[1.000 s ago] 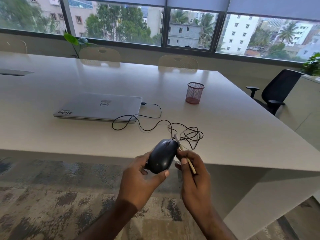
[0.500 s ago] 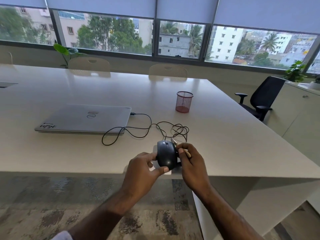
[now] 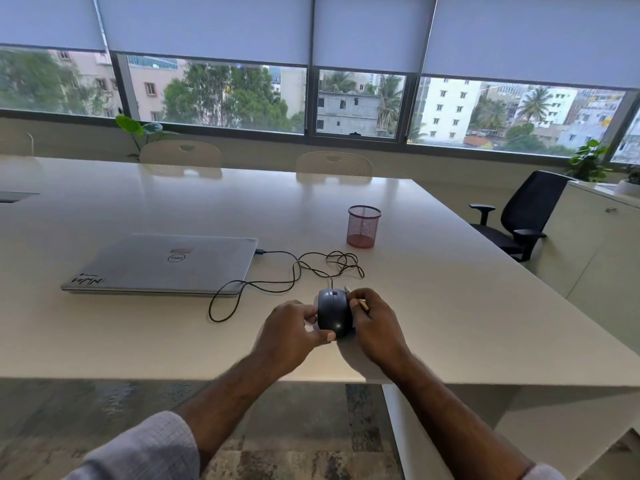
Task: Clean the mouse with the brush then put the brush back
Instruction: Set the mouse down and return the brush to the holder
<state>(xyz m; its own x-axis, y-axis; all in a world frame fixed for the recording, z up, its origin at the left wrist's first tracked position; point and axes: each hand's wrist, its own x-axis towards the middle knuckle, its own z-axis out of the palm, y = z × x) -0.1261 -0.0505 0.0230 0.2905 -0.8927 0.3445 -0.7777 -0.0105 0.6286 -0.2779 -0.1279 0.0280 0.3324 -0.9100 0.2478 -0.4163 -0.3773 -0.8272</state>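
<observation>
White table [image 3: 450,306]; black office chair [image 3: 519,220] right; half-lowered blinds [image 3: 363,29] over wide windows [image 3: 225,98].

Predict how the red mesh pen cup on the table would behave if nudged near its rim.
The mesh pen cup looks empty and see-through, so it is probably light and would slide or tip easily. It is taller than wide, which favours tipping. Once on its side, its round wall would likely roll across the smooth table.

White table [image 3: 450,306] carries laptop [image 3: 162,263], mesh cup [image 3: 363,226], mouse [image 3: 333,311].

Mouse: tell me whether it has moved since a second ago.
Yes. The mouse was held out past the table's near edge; now it sits over the tabletop, nearer the cable coil.
</observation>
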